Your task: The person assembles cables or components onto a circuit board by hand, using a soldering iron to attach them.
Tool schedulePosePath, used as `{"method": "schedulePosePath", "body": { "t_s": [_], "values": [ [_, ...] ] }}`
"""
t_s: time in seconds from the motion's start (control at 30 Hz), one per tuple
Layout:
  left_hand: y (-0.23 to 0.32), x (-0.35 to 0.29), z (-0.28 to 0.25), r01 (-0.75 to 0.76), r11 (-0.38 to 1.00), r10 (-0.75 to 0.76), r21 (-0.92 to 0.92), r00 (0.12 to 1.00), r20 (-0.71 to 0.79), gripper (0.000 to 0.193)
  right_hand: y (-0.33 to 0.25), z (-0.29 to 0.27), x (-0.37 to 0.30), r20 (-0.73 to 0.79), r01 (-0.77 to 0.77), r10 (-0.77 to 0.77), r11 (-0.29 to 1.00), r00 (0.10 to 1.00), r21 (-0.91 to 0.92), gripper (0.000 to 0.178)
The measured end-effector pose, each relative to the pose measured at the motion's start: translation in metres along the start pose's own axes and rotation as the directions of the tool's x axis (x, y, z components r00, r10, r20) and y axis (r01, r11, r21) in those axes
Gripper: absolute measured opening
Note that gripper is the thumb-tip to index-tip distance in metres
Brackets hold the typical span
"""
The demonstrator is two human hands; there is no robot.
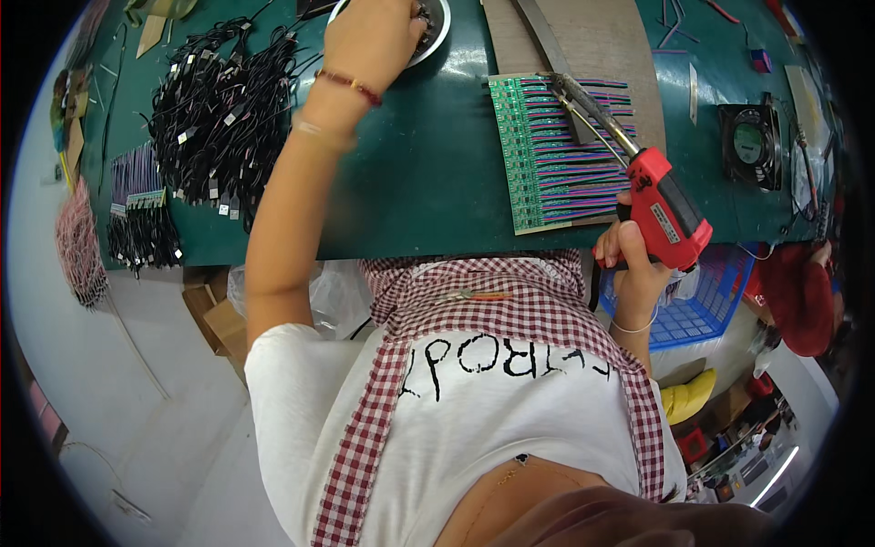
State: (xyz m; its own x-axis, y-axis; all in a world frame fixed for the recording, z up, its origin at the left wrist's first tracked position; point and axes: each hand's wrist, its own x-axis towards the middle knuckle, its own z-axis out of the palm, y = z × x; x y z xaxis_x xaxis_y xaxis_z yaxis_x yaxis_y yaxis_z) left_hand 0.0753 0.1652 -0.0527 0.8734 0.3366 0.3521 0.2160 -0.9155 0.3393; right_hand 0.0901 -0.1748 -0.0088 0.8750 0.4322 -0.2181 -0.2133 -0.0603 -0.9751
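- The bench (410, 196) has a green top; its front edge runs before the person.
- Left part: a large tangled heap of black cables (223, 128).
- Front left corner: a smaller bunch of purple wires with black ends (144, 205).
- Away from the front edge, near the middle: a pale-rimmed bowl (446, 32).
- Right of it: a brown board (611, 36).
- Near the right edge: a black fan (750, 146).
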Motion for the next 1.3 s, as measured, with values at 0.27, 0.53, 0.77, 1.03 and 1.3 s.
{"method": "schedulePosePath", "body": {
  "t_s": [0.27, 0.53, 0.77, 1.03, 1.3],
  "values": [
    [-0.003, 0.005, 0.022, -0.002, 0.995, -0.033, 0.098, 0.936, 0.35, 0.014, -0.002, -0.004, 0.001, -0.024, 0.052, -0.052, 0.999, 0.998, 0.004, 0.032],
    [0.017, 0.005, 0.01, 0.035, 0.995, -0.069, 0.098, 0.925, 0.374, 0.015, -0.004, -0.004, 0.01, -0.021, 0.072, -0.07, 0.994, 0.997, 0.085, 0.031],
    [0.004, 0.0, 0.018, 0.017, 1.0, -0.014, -0.011, 0.968, 0.251, 0.012, -0.004, -0.002, 0.006, -0.008, 0.095, -0.095, 0.992, 0.995, 0.083, 0.03],
    [-0.007, 0.001, 0.025, -0.062, 0.997, 0.049, 0.046, 0.969, 0.244, 0.011, -0.005, -0.004, 0.005, -0.013, 0.126, -0.126, 0.986, 0.992, 0.105, 0.028],
    [0.015, -0.016, -0.005, 0.099, 0.915, -0.054, -0.392, 0.991, 0.126, 0.011, -0.012, 0.003, 0.007, -0.04, 0.107, -0.102, 0.979, 0.994, 0.175, 0.031]
  ]
}}
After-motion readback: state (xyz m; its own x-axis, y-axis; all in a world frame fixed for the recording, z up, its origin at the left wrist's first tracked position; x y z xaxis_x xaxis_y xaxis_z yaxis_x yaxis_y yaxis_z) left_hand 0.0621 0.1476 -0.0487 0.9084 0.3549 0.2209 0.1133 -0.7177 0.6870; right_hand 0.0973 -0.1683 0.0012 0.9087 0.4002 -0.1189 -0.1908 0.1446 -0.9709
